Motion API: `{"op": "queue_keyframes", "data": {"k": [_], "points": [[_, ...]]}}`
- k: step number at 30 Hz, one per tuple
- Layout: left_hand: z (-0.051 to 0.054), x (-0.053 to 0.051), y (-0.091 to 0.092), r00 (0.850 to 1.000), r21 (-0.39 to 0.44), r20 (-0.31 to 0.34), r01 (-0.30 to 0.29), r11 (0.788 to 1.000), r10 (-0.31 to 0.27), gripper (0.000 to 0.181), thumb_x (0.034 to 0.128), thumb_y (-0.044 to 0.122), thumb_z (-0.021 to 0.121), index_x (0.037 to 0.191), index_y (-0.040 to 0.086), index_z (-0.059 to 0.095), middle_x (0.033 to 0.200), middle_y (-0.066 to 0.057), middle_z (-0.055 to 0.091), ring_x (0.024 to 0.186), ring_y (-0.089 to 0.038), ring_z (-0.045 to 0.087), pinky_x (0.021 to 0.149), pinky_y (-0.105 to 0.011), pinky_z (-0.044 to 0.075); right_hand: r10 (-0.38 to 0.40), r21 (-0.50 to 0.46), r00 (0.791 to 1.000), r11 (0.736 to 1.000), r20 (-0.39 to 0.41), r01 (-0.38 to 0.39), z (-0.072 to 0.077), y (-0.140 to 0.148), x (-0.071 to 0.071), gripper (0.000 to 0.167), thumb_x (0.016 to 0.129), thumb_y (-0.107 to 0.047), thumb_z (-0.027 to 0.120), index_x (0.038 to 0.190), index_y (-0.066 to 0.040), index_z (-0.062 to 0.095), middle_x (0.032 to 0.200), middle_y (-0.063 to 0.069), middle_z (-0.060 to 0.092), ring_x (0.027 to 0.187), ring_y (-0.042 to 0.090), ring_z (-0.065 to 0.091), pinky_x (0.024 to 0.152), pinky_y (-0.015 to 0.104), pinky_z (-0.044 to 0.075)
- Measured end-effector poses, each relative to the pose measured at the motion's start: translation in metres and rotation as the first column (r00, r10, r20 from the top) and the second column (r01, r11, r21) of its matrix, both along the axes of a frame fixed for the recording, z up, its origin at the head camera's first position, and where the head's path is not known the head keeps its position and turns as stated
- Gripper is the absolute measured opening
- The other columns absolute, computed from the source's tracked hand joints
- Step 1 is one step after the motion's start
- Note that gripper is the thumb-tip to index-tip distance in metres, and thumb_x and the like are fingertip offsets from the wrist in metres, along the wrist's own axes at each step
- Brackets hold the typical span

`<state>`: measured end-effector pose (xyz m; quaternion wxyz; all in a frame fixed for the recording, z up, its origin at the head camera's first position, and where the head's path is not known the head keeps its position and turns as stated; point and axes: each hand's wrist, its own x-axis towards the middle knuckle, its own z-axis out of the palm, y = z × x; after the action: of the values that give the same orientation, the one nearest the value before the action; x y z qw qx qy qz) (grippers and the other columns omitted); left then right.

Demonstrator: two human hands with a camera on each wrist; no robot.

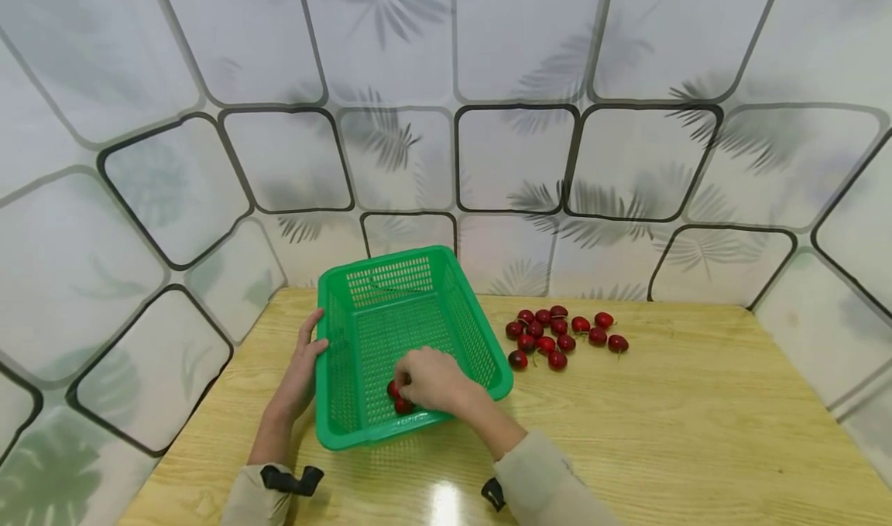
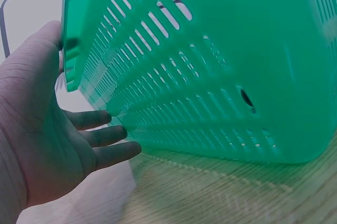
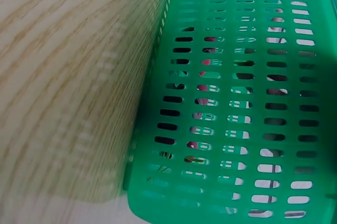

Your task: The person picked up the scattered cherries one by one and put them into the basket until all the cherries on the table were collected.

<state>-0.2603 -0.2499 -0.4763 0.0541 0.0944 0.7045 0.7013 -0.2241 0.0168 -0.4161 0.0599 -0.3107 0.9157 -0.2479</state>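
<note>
A green plastic basket (image 1: 397,317) with slotted walls stands on the wooden table. My left hand (image 1: 301,375) is at its left side. In the left wrist view, the left hand's fingers (image 2: 108,137) are straight and spread against the outer wall, the thumb up by the rim. My right hand (image 1: 435,379) reaches inside over the near edge, thumb and fingertips pinching a dark red cherry (image 1: 393,390). Another cherry (image 1: 403,407) lies just beside it on the basket floor. In the right wrist view the basket wall (image 3: 221,129) hides most of that hand; red shows through the slots.
Several loose red cherries (image 1: 546,345), some with stems, lie on the table (image 1: 662,417) to the right of the basket. A patterned curtain-like backdrop (image 1: 516,162) rises behind the table and along both sides.
</note>
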Motion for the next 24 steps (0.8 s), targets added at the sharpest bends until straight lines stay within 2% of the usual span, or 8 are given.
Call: {"op": "queue_keyframes", "data": {"k": [6,10,17,24], "points": [[-0.0019,-0.0005,-0.0012,1.000,-0.004,-0.014,0.005,1.000,-0.005,0.059,0.1095,0.030,0.030,0.159,0.025,-0.001,0.148,-0.025,0.021,0.099,-0.011,0.062,0.080,-0.025,0.054,-0.077,0.010,0.997,0.997,0.015,0.077,-0.0028,0.0002,0.0004,0.017,0.088,-0.005,0.069,0.074,-0.013,0.071,0.066,-0.010,0.058,0.058,0.005,0.047,0.053,0.022,0.042],[-0.0023,-0.0012,-0.0020,1.000,-0.001,-0.017,0.008,1.000,-0.008,0.060,0.1092,0.031,0.031,0.159,0.024,-0.002,0.146,-0.026,0.023,0.099,-0.011,0.063,0.080,-0.025,0.054,-0.098,0.010,0.995,0.995,0.031,0.098,-0.0022,0.0003,0.0001,0.017,0.085,0.000,0.069,0.072,-0.011,0.073,0.065,-0.009,0.058,0.057,0.005,0.046,0.051,0.022,0.041],[-0.0022,-0.0018,-0.0018,1.000,-0.004,-0.022,0.010,1.000,-0.010,0.060,0.1091,0.031,0.031,0.159,0.024,-0.002,0.145,-0.025,0.024,0.100,-0.011,0.063,0.080,-0.025,0.054,-0.073,0.021,0.996,0.997,0.052,0.072,-0.0027,0.0008,-0.0019,0.016,0.077,0.002,0.071,0.070,-0.012,0.076,0.065,-0.011,0.063,0.058,0.003,0.047,0.050,0.022,0.043],[-0.0023,-0.0013,-0.0018,1.000,0.001,-0.005,0.000,1.000,0.000,0.059,0.1087,0.030,0.031,0.158,0.025,0.000,0.145,-0.025,0.025,0.097,-0.012,0.064,0.078,-0.027,0.055,-0.062,0.024,0.995,0.998,0.075,0.060,-0.0042,0.0009,-0.0023,0.022,0.075,0.001,0.069,0.059,-0.012,0.069,0.052,-0.014,0.046,0.050,0.004,0.037,0.044,0.021,0.034]]}}
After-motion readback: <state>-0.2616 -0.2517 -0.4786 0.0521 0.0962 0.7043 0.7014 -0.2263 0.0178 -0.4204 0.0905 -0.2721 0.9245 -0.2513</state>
